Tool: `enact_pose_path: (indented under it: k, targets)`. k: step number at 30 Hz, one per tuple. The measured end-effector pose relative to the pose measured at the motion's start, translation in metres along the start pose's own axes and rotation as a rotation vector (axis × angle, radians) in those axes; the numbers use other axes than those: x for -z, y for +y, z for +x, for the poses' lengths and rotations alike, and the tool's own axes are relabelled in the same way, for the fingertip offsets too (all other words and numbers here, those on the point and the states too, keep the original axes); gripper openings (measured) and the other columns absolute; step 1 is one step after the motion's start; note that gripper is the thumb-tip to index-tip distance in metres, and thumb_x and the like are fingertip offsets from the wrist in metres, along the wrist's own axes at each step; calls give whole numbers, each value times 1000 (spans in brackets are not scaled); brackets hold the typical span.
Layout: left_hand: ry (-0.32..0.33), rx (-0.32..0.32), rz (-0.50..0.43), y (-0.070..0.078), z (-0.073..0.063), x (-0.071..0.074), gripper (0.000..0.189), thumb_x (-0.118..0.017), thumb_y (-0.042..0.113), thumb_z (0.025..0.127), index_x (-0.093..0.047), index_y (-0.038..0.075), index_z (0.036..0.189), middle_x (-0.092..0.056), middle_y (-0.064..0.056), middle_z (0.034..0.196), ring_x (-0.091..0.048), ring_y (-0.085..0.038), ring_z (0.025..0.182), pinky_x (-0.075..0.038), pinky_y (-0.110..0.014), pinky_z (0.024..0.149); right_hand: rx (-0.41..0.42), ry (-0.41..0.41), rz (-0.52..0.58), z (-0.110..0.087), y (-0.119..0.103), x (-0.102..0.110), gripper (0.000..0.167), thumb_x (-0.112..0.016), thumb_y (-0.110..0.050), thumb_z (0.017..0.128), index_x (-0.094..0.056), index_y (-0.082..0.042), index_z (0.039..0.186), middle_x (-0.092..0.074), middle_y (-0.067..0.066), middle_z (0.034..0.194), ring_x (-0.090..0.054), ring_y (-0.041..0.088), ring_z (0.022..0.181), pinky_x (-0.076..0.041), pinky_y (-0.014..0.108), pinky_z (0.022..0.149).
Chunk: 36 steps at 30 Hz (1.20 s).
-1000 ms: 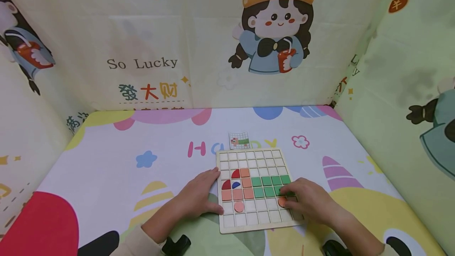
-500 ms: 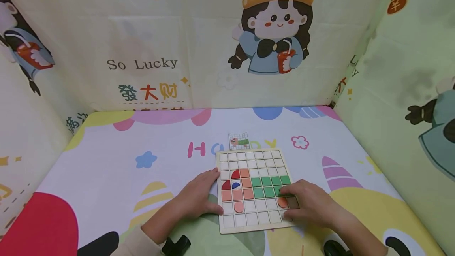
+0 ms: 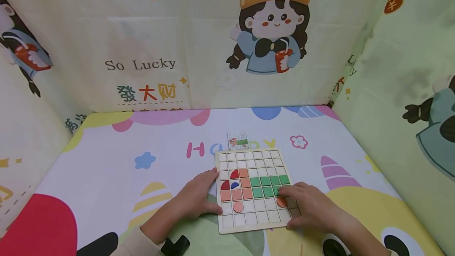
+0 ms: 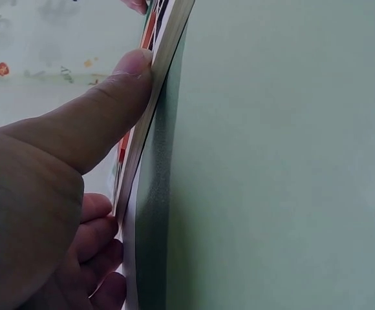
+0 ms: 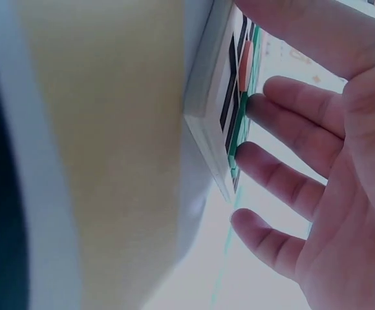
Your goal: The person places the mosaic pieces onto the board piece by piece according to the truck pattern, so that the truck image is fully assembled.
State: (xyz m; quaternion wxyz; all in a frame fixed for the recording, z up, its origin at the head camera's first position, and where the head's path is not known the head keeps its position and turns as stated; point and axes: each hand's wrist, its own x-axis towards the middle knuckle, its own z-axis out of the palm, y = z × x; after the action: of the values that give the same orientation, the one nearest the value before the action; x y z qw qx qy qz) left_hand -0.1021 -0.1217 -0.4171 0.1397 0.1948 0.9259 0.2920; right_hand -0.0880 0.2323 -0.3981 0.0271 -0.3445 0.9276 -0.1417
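Note:
A square wooden grid board (image 3: 253, 229) lies on the patterned table. Green square tiles (image 3: 257, 192), salmon square tiles (image 3: 236, 195), red quarter-round tiles (image 3: 225, 185) and a small blue half-round (image 3: 235, 185) fill some cells. One pink disc (image 3: 237, 207) sits at the lower left, an orange disc (image 3: 281, 202) at the lower right. My left hand (image 3: 195, 196) rests against the board's left edge, thumb near the lower corner. My right hand (image 3: 314, 205) is at the right edge, its fingertips over the green tiles and its thumb by the lower right corner, partly hiding that side.
A small printed card (image 3: 238, 141) with a coloured grid picture lies just beyond the board. Patterned cloth walls (image 3: 199, 42) enclose the table (image 3: 170, 137) at the back and both sides.
My right thumb has drawn away from the orange disc down to the board's lower right edge, leaving the disc in its cell. My left hand has stayed at the left edge.

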Motion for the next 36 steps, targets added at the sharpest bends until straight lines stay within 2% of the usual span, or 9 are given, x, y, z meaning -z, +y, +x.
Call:
enact_pose_path:
  k: [15,29,36]
  targets:
    - [-10,-19,14,0,1,2,105,-86,49,73,-36,1,152,-34,-15,159,-29,-37,145,-30,-59,112,17,45,-10,-1,0,-4,67,-92,-36,64,-64,-18,122,-64,-11,116,-58,19,104,-51,44,85]
    - [-14,-1,14,-3,4,0,106,-87,49,71,-37,4,153,-34,-13,159,-27,-38,145,-30,-61,111,7,47,-18,0,0,-7,67,-91,-36,64,-64,-18,123,-64,-10,118,-58,19,105,-51,44,85]
    - [-18,-3,0,-5,4,-3,107,-86,50,72,-35,3,153,-33,-13,159,-27,-37,145,-30,-62,111,-22,55,-24,-2,0,-9,76,-92,-38,64,-62,-13,129,-63,0,126,-57,24,110,-50,49,87]
